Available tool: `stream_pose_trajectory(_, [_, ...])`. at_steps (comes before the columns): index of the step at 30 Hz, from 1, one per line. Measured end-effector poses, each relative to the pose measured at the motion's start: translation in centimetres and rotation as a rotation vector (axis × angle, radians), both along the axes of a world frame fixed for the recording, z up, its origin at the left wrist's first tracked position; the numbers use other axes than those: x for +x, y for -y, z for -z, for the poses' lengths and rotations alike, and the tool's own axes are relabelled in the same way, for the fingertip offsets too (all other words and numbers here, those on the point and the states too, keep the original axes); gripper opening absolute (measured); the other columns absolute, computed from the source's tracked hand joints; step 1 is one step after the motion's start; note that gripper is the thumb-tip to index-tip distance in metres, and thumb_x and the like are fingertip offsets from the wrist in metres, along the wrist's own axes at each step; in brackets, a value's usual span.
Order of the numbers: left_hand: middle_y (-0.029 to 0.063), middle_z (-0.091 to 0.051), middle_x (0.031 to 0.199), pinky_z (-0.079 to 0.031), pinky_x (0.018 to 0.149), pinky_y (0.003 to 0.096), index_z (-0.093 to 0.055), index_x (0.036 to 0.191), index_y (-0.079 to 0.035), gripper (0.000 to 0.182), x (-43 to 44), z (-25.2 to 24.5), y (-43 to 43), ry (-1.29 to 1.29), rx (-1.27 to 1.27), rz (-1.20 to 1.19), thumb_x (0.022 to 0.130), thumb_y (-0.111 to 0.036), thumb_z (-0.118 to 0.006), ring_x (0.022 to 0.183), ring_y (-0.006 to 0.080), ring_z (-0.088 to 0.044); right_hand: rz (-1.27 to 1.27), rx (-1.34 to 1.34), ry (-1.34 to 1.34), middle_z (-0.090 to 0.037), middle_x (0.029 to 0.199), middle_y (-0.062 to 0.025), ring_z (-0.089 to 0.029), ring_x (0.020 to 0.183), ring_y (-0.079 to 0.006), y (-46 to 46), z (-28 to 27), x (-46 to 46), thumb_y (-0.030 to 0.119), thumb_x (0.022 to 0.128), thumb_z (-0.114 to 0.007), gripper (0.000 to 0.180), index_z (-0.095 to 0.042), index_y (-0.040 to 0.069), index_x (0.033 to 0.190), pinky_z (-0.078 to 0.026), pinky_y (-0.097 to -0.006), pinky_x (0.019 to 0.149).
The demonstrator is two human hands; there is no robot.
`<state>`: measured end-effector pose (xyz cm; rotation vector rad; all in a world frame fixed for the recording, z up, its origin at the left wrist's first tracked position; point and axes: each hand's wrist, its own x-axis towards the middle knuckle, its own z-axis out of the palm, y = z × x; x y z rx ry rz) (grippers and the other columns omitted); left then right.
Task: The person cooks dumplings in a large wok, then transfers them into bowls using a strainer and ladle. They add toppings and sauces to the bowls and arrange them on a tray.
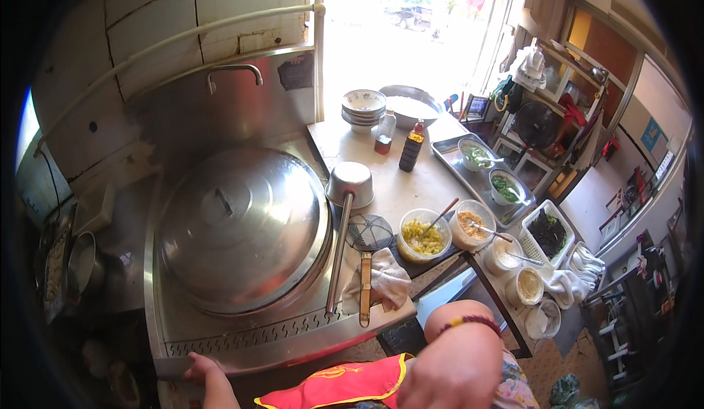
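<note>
My left hand [200, 367] rests at the front edge of the steel stove top [258, 348], its fingers partly hidden. My right hand [440, 376], wearing a braided bracelet, is close to my body beside a red apron [352, 379]; its fingers are blurred and partly cut off. A large round steel lid [247, 227] covers the pot on the stove. Right of it lie a long-handled steel ladle pot [350, 183], upside down, a wire strainer [369, 233] with a bamboo handle, and a crumpled cloth [389, 280].
Plastic tubs of chopped yellow pickles [423, 238] and minced food [472, 225] hold spoons. Behind are stacked bowls [363, 106], a sauce bottle [411, 148], a wide metal basin [434, 109], and a steel tray [451, 148] with bowls of greens. A white basket [566, 241] stands right. A faucet [236, 69] overhangs the lid.
</note>
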<state>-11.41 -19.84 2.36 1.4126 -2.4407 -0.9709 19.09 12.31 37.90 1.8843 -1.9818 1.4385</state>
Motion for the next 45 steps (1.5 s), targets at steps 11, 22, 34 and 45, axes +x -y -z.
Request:
stream_pose_trajectory(11, [0.0356,-0.052,0.111,-0.046,0.089,0.0509,-0.035,0.124,0.002,0.073,-1.0,1.5,0.0,-0.061,-0.04,0.0,0.078,-0.048,-0.062,0.103,0.0476,-0.054,1.759,0.317,0.278,-0.058,0.091,-0.0132,-0.059,0.089,-0.0313,-4.4,28.1,-6.0,0.027,0.084,-0.062,0.03,-0.057,0.008,0.107,-0.049,-0.04,0.076])
stream_pose_trajectory(22, [0.0367,-0.027,0.138,-0.033,0.105,0.0437,-0.007,0.14,0.011,0.091,-0.9,5.4,4.3,-0.091,-0.067,0.265,0.088,-0.045,-0.055,0.126,0.0446,-0.036,1.995,0.241,0.268,-0.059,0.09,-0.0138,-0.058,0.084,-0.0304,-1.6,34.0,-6.4,0.018,0.082,-0.06,0.037,-0.052,0.007,0.116,-0.048,-0.0403,0.074])
stream_pose_trajectory(34, [0.0167,-0.041,0.133,-0.028,0.105,0.0509,-0.046,0.124,-0.003,0.064,-5.6,-4.5,-2.8,-0.528,-0.573,1.327,0.066,-0.012,-0.071,0.126,0.0394,-0.035,1.979,0.593,0.25,-0.059,0.074,-0.0098,-0.061,0.068,-0.0257,0.8,34.9,-7.9,0.028,0.077,-0.066,0.04,-0.053,0.01,0.112,-0.049,-0.0381,0.059])
stream_pose_trajectory(45, [0.0169,-0.046,0.128,-0.032,0.097,0.052,-0.05,0.122,-0.01,0.049,-17.4,-8.5,-28.9,-0.553,-0.512,1.622,0.078,-0.029,-0.062,0.117,0.0343,-0.044,2.035,0.662,0.363,-0.063,0.082,-0.0149,-0.061,0.075,-0.0312,1.0,35.2,-8.2,0.023,0.077,-0.062,0.043,-0.053,0.004,0.115,-0.048,-0.0415,0.068])
